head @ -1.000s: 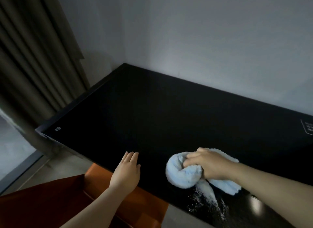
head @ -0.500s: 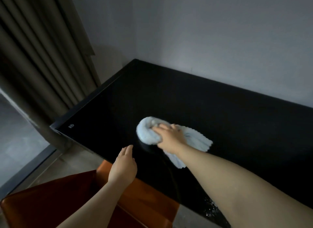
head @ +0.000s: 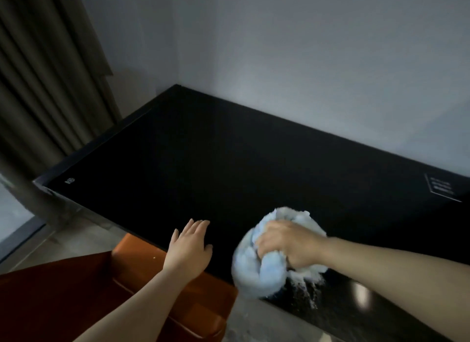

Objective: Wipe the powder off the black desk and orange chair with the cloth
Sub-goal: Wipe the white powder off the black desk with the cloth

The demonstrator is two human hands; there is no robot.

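My right hand grips a bunched pale blue cloth and presses it on the black desk near its front edge. White powder lies smeared on the desk just right of and below the cloth. With fingers straight, my left hand rests flat on the desk's front edge, left of the cloth. The orange chair stands below that edge, under my left forearm, with a small pale speck on its back.
A grey wall runs behind the desk, and brown curtains hang at the left. A pale printed label sits on the desk at the far right. Tiled floor shows between the desk and the chair.
My right hand has swept the cloth back from the middle of the desk toward the front edge, onto the powder patch. My left hand stays at the desk's front edge.
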